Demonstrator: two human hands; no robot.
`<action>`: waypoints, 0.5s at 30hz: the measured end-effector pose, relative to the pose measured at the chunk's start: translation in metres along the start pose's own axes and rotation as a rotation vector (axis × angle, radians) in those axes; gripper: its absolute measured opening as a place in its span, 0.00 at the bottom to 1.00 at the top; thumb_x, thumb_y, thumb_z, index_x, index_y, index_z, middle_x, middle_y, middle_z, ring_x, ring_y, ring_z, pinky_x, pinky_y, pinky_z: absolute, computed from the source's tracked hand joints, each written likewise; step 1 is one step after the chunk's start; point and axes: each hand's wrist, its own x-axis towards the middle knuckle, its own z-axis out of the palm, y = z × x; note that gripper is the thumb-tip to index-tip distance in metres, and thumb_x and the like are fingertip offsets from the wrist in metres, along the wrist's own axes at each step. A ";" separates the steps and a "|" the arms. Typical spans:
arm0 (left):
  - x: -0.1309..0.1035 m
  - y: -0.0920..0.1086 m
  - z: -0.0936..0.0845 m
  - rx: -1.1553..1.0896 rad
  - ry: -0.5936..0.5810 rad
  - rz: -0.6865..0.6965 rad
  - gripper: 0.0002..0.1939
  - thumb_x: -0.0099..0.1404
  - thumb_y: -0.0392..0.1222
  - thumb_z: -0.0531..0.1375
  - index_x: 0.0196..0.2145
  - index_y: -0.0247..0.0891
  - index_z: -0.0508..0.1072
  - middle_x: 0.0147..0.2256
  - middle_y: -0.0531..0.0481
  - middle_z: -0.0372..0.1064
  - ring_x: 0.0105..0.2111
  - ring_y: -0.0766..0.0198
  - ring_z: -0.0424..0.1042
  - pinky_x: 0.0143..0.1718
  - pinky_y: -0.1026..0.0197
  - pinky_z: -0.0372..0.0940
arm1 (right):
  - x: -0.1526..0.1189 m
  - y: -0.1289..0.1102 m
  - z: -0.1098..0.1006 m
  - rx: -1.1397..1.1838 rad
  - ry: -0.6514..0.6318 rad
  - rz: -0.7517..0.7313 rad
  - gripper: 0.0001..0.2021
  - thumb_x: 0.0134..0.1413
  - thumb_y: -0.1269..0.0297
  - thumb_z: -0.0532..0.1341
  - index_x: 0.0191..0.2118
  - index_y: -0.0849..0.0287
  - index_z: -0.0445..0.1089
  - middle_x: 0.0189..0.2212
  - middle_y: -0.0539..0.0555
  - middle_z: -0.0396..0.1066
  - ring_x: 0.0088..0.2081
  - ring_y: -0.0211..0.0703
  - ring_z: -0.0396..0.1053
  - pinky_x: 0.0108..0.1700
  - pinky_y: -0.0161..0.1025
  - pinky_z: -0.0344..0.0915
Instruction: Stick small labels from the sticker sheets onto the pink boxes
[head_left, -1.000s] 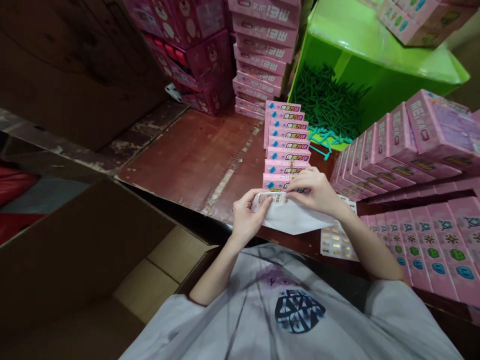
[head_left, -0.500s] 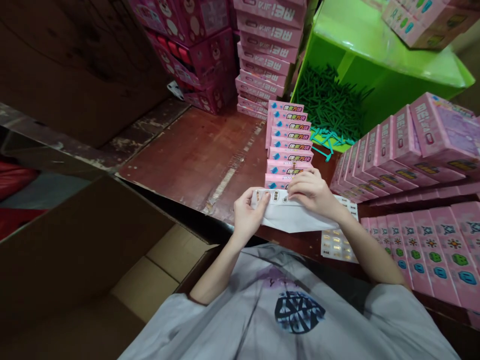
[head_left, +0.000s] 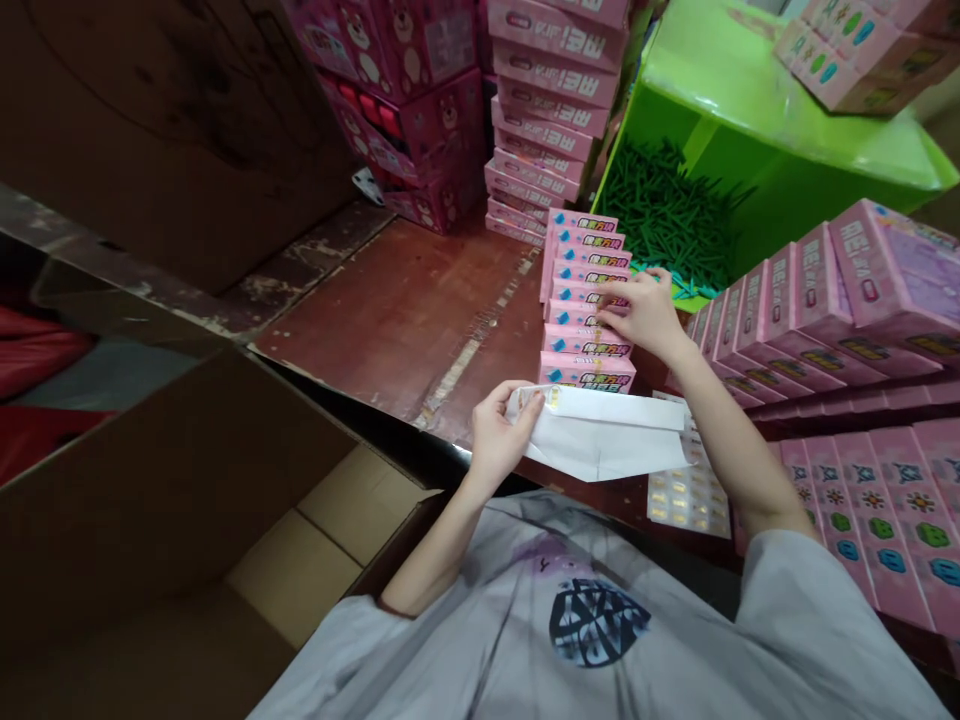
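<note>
Sheet [head_left: 600, 450] bent, pinched by our left fingers [head_left: 530, 412] beside box row [head_left: 566, 374], likely baring labels [head_left: 554, 396]; right fingers [head_left: 621, 291] parted over box row, hold unclear.

We read 像素方块 on the row of pink boxes [head_left: 553, 373]; the lettering on the shirt [head_left: 596, 622] seems Latin, but too distorted for us to read.

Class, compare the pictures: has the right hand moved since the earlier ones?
Yes. Judged against the row of pink boxes, the right hand has moved off the white sheet and farther up the row.
</note>
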 end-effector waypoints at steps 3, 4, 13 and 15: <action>0.000 0.001 0.000 -0.009 0.001 0.003 0.13 0.58 0.47 0.64 0.35 0.35 0.76 0.30 0.49 0.75 0.29 0.65 0.72 0.32 0.66 0.65 | -0.011 -0.013 -0.011 0.003 0.093 0.005 0.30 0.46 0.61 0.70 0.58 0.53 0.68 0.49 0.57 0.74 0.48 0.56 0.70 0.57 0.61 0.53; 0.000 0.001 0.000 -0.013 -0.004 0.004 0.13 0.58 0.48 0.64 0.35 0.35 0.76 0.30 0.49 0.75 0.29 0.65 0.72 0.32 0.66 0.65 | -0.016 -0.021 -0.017 0.060 0.112 0.003 0.30 0.47 0.61 0.69 0.58 0.54 0.68 0.49 0.58 0.74 0.48 0.56 0.71 0.56 0.59 0.56; -0.003 0.011 0.012 -0.070 -0.063 0.012 0.14 0.59 0.49 0.64 0.37 0.34 0.76 0.32 0.49 0.76 0.31 0.64 0.73 0.34 0.66 0.65 | -0.064 -0.076 -0.024 0.514 -0.108 -0.285 0.04 0.57 0.66 0.64 0.32 0.58 0.76 0.30 0.51 0.78 0.33 0.39 0.73 0.41 0.38 0.64; -0.004 0.012 0.014 -0.097 -0.073 -0.007 0.14 0.60 0.49 0.63 0.36 0.34 0.76 0.32 0.49 0.76 0.32 0.64 0.72 0.35 0.66 0.64 | -0.069 -0.075 -0.020 0.464 -0.134 -0.327 0.05 0.59 0.67 0.62 0.32 0.59 0.74 0.31 0.51 0.76 0.36 0.40 0.72 0.44 0.41 0.62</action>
